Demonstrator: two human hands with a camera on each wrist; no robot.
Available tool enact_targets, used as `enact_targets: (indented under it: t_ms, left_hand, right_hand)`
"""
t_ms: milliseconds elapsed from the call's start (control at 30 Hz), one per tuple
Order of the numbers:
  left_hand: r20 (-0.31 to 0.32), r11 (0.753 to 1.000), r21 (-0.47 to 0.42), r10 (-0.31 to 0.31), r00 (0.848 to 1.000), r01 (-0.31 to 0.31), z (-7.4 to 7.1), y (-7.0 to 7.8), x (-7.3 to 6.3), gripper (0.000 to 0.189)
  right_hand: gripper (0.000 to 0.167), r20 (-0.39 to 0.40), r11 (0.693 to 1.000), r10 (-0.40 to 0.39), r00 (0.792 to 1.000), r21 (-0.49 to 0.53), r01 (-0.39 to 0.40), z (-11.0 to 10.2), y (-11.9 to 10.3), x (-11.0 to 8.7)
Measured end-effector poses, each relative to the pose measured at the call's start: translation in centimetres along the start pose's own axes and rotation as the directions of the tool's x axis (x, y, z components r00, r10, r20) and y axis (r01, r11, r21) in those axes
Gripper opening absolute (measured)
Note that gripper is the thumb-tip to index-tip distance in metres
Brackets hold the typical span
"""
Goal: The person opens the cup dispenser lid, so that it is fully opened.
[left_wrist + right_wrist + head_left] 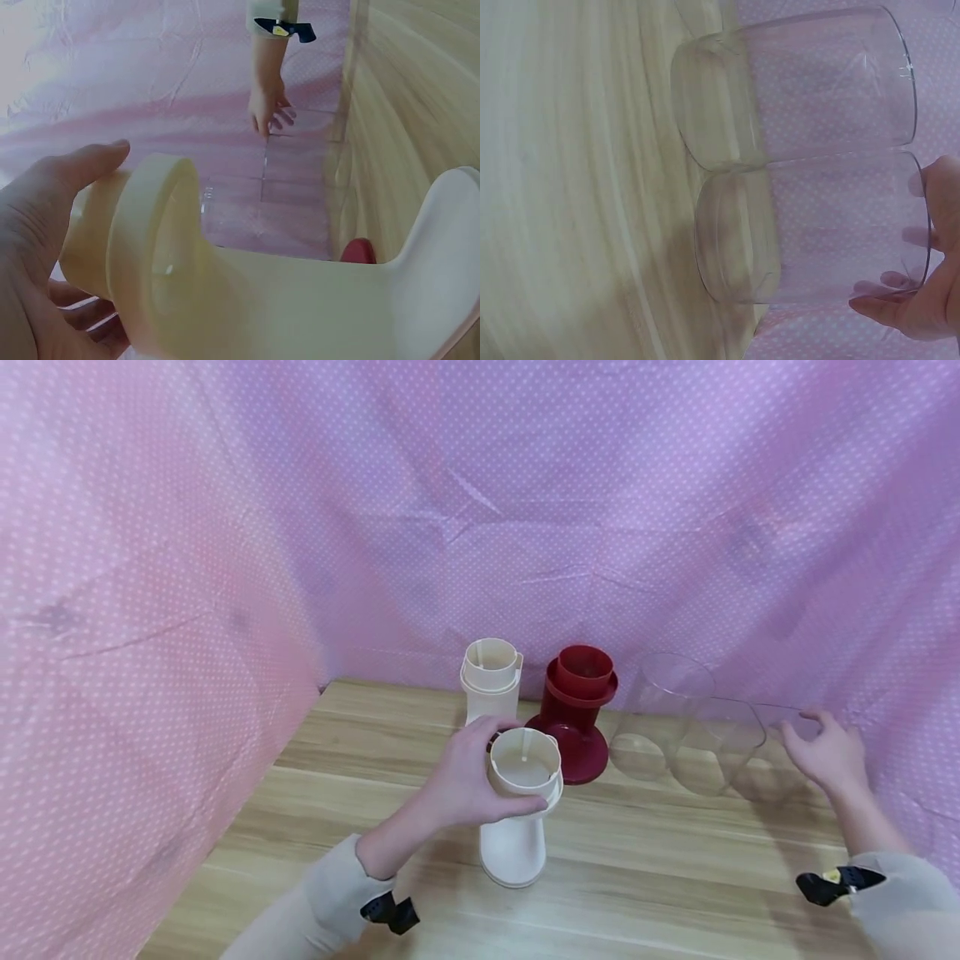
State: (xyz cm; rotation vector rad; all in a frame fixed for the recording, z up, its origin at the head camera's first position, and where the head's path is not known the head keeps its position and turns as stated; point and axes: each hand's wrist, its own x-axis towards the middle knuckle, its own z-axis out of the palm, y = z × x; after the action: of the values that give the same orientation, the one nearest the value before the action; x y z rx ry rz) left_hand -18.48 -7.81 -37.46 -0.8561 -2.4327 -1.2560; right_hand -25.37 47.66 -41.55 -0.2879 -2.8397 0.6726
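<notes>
My left hand [468, 777] grips the round collar at the top of a cream plastic stand [300, 300], thumb on one side and fingers on the other. The stand is upright, with a flat rounded foot; whether it touches the table I cannot tell. At the far right, my right hand [825, 752] holds the upper rim of a clear cylindrical container [840, 232]. Some of its fingers show through the transparent wall in the right wrist view. A second clear container [825, 86] stands directly beside that one.
Behind the held stand are another cream stand [491, 693] and a dark red stand [573, 714]. A third clear container [641, 756] stands right of the red one. Pink dotted cloth [480, 543] hangs around the back and sides of the wooden table [360, 752].
</notes>
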Motion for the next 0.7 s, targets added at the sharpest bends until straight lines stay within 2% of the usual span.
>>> enact_targets:
  t_ms: [133,300,467,700]
  left_hand:
    - [-0.021,0.994,-0.104,-0.032,0.999,0.03,0.1,-0.4,0.0,0.082]
    - [-0.012,0.986,-0.165,0.001,1.0,-0.003,-1.2,-1.8,0.3,0.079]
    - [-0.021,0.987,-0.155,0.041,0.999,-0.044,-4.0,-3.2,0.9,0.079]
    - [-0.058,0.994,-0.1,0.027,0.998,-0.032,-8.6,-5.2,2.1,0.075]
  right_hand:
    - [0.073,-0.023,1.0,0.005,1.0,0.01,-0.005,0.4,0.3,0.0]
    - [0.074,-0.029,1.0,0.005,1.0,0.007,-0.005,0.8,0.7,0.2]
    - [0.074,-0.04,1.0,-0.005,0.999,-0.004,0.005,0.9,0.9,0.4]
    - [0.073,-0.051,1.0,-0.008,0.999,0.0,0.008,0.8,0.9,0.4]
